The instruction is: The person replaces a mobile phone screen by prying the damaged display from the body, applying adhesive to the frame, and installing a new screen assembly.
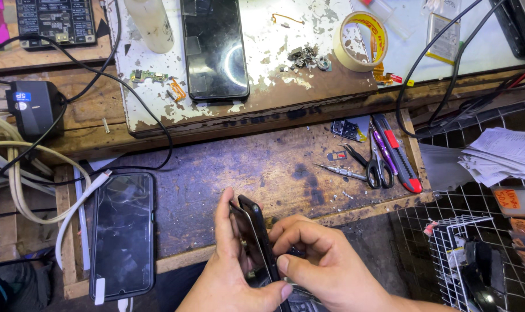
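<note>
A black phone [255,228] stands on its edge between my hands at the front of the wooden bench [262,167], its back opened a little from the frame. My left hand [227,271] cups it from the left, thumb along the bottom. My right hand [326,260] pinches its right side with fingers and thumb. Whether a tool sits under my right fingers I cannot tell.
A dark phone [123,231] with a white cable lies at the left. Another phone [214,46] lies on the worn white board, near small parts [305,56] and a tape roll [363,40]. Scissors [378,164], a red cutter [398,153] and tweezers lie right. A wire basket [470,254] stands at lower right.
</note>
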